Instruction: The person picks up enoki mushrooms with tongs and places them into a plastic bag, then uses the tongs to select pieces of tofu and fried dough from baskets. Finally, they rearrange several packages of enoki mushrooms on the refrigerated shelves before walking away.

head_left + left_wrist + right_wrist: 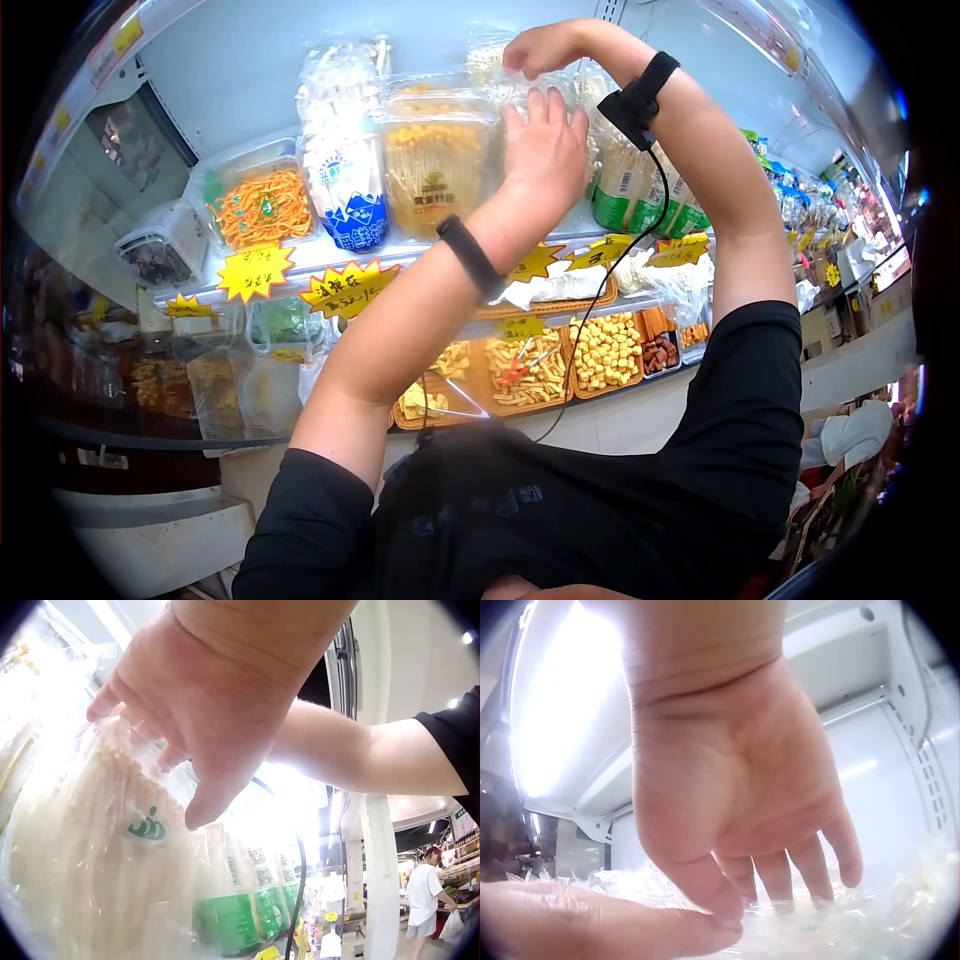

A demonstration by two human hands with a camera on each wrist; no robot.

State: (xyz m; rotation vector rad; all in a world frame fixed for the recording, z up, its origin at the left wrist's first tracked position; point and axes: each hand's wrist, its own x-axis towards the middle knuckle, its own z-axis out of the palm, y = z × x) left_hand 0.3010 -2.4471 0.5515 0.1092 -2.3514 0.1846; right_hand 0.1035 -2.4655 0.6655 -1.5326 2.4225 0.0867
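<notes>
My left hand (pixel 545 150) reaches over bagged enoki mushrooms (pixel 97 847) on the chilled shelf, fingers spread. In the left wrist view, the fingers lie at the bag's top and the thumb (pixel 206 802) points down beside its printed green mark. Farther back, my right hand (pixel 545 48) bends down over clear-wrapped packs. Its palm and extended fingers (pixel 776 874) show in the right wrist view, fingertips partly hidden in crinkled plastic. My left thumb overlaps the right thumb there. To the left stands a pack of golden enoki (pixel 437 180).
A blue-and-white mushroom bag (pixel 345 190) and a tub of orange strands (pixel 262 208) stand left. Green-based bags (pixel 640 200) stand right. Yellow price tags (pixel 345 288) line the shelf edge, above food baskets (pixel 605 350). A black cable (pixel 650 215) hangs from my right wrist.
</notes>
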